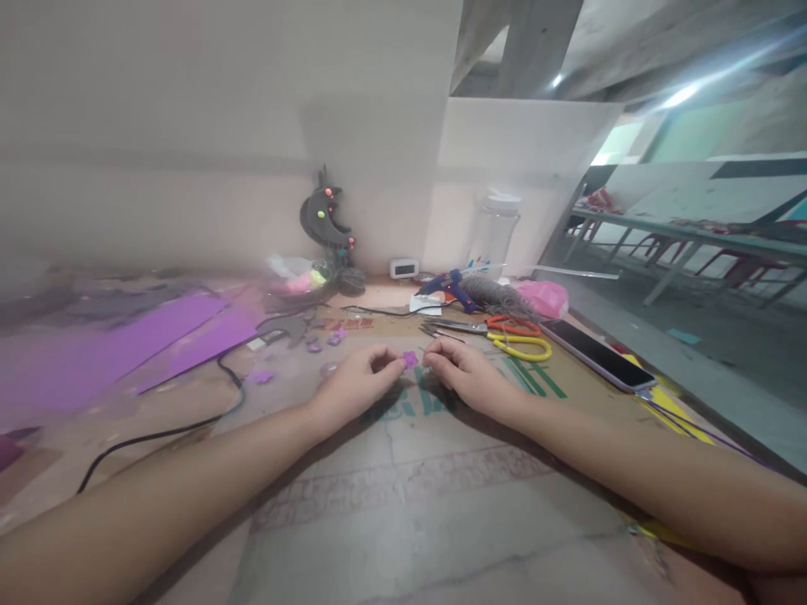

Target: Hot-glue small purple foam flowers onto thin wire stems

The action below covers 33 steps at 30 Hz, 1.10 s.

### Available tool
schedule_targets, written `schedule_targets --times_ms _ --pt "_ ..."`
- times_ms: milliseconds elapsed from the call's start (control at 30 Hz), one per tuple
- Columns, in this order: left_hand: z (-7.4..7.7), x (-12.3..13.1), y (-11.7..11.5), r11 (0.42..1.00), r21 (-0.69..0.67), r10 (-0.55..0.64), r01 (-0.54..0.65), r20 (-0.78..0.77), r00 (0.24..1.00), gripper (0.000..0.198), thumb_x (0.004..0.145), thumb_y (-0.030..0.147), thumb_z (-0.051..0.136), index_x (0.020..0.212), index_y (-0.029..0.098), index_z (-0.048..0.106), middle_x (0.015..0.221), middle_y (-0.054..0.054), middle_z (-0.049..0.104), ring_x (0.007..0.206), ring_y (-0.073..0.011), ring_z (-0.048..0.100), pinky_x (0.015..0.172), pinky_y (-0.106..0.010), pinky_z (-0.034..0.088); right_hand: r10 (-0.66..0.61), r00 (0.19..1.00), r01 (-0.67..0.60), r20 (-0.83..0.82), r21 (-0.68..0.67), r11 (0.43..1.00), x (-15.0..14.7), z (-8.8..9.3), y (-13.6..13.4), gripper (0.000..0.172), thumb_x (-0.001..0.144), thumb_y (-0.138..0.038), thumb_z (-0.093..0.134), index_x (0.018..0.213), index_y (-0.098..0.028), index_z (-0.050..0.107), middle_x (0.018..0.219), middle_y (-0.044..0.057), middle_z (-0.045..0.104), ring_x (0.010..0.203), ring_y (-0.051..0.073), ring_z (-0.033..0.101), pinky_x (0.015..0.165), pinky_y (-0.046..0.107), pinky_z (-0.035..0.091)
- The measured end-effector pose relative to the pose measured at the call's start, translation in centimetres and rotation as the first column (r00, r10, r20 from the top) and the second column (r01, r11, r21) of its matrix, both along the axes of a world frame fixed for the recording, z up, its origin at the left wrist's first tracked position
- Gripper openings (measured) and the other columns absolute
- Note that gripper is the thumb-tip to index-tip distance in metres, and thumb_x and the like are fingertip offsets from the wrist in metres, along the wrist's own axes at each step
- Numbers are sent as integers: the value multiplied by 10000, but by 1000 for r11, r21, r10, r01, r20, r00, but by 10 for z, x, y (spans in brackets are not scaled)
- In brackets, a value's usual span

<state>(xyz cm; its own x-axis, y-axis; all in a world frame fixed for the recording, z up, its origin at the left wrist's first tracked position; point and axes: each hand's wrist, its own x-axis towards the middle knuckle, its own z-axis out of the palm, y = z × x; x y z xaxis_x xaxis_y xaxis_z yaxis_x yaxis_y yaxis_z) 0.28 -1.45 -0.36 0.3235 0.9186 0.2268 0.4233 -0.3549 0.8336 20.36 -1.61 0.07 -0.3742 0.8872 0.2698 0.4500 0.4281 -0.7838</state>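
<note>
Between the thumb and finger of my left hand (362,378) is a small purple paper flower (410,360). My right hand (463,370) is pinched just to the right of it. A thin, short thing seems to stick out of those fingertips, too small to name. Both hands hover over the printed cardboard (435,399). More small purple flowers (260,377) lie to the left. Behind my right hand are scissors with orange handles (514,325) and a pair with yellow handles (523,346).
At the back stand a dark crescent-moon ornament (324,220), a small white digital clock (404,269) and a clear bottle (493,231). A blue glue gun (455,290) lies by grey yarn (495,294). Purple sheets (132,349) and a black cable (157,437) are left; a phone (598,355) is right.
</note>
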Motion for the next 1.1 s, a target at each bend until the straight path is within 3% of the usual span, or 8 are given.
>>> schedule_targets --times_ms 200,400,633,833,967,1100 --pt "2 2 -1 1000 -30 -4 5 19 1000 257 853 395 542 745 171 608 727 6 616 707 -153 563 659 -250 399 3 1000 -4 -21 -17 1000 0 -1 1 154 921 -343 456 852 -215 505 596 -58 454 541 127 440 549 253 361" --pt "3 2 -2 999 -32 -8 8 12 1000 249 863 380 533 751 170 607 739 1 621 716 -153 566 660 -247 397 47 991 -62 -122 -120 991 -1 -4 4 34 871 -244 477 880 -212 480 674 -41 534 587 125 510 563 254 404" --pt "-1 1 0 1000 -16 -6 6 5 1000 246 864 377 530 759 172 616 744 7 633 705 -149 559 659 -248 395 53 987 -70 -149 -113 991 -1 -6 6 62 852 -215 493 910 -201 510 726 -25 555 661 124 546 621 261 431" --pt "0 1 0 1000 -13 -11 11 7 1000 269 865 394 527 745 169 611 742 3 629 707 -152 554 656 -252 392 49 997 -51 -65 -30 998 0 -5 4 119 801 -163 488 903 -200 538 801 -4 557 705 143 528 652 278 433" --pt "-4 0 3 1000 -8 -11 11 14 1000 277 868 413 531 784 170 633 774 -4 652 721 -156 562 654 -256 394 31 999 -34 30 77 996 1 -5 3 97 838 -162 432 885 -205 506 820 5 531 713 146 503 674 282 426" --pt "-6 -1 4 1000 0 -19 19 3 1000 294 876 430 521 794 172 637 781 -5 656 728 -160 565 657 -261 399 -17 999 13 50 74 997 1 -2 1 112 881 -199 410 920 -208 515 760 -15 518 668 144 487 657 274 414"
